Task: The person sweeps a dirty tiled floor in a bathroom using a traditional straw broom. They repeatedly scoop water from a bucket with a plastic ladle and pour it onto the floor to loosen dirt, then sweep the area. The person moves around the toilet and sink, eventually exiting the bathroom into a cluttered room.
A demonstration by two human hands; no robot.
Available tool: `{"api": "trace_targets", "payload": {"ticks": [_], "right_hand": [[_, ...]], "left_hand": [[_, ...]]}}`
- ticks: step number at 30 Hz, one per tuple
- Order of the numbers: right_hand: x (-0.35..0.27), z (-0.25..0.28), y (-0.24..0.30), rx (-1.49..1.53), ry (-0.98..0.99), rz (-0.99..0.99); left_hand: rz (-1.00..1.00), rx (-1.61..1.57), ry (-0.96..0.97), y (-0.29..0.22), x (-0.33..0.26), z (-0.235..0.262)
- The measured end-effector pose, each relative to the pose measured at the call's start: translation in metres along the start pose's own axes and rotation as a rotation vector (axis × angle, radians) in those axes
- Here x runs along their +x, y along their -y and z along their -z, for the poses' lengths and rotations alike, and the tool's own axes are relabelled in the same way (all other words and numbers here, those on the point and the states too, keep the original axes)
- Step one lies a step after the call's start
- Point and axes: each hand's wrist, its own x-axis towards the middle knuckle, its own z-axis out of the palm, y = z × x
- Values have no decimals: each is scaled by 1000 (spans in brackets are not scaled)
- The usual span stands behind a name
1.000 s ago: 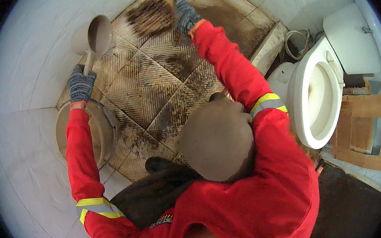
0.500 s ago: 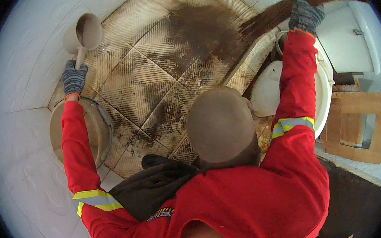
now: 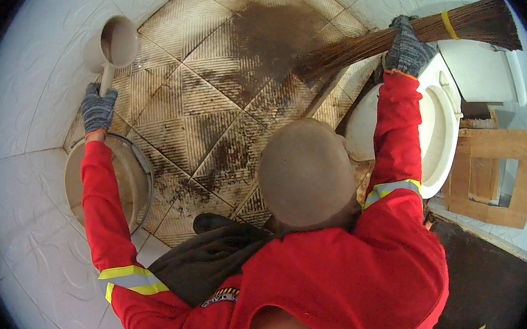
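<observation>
Head view: one twig broom (image 3: 412,36), raised across the toilet (image 3: 446,118), clenched in gloved right hand (image 3: 407,48); one long-handled scoop (image 3: 116,42), held over wet, grimy floor tiles (image 3: 219,98), gripped by gloved left hand (image 3: 98,109) above one bucket (image 3: 143,182). Risk: slick tiles could take a foot, and a hard sweep could flick dirty water up the white walls (image 3: 20,80). Count: two gloves, one toilet.

A person in red overalls grips a twig broom (image 3: 413,27) in the gloved right hand (image 3: 407,48), bristles on the stained floor tiles (image 3: 220,92). The left hand (image 3: 97,109) holds a beige scoop (image 3: 116,44) above a bucket (image 3: 74,179), beside a white toilet (image 3: 441,142).
</observation>
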Motion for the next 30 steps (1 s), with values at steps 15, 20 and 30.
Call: {"api": "trace_targets", "payload": {"ticks": [15, 20, 30], "right_hand": [[1, -5, -10, 19, -40, -12], [-4, -7, -8, -257, -28, 177], [-6, -15, -26, -90, -40, 6]], "left_hand": [[-39, 48, 14, 2, -1, -1], [4, -8, 67, 0, -2, 0], [20, 50, 35, 1, -5, 1]]}}
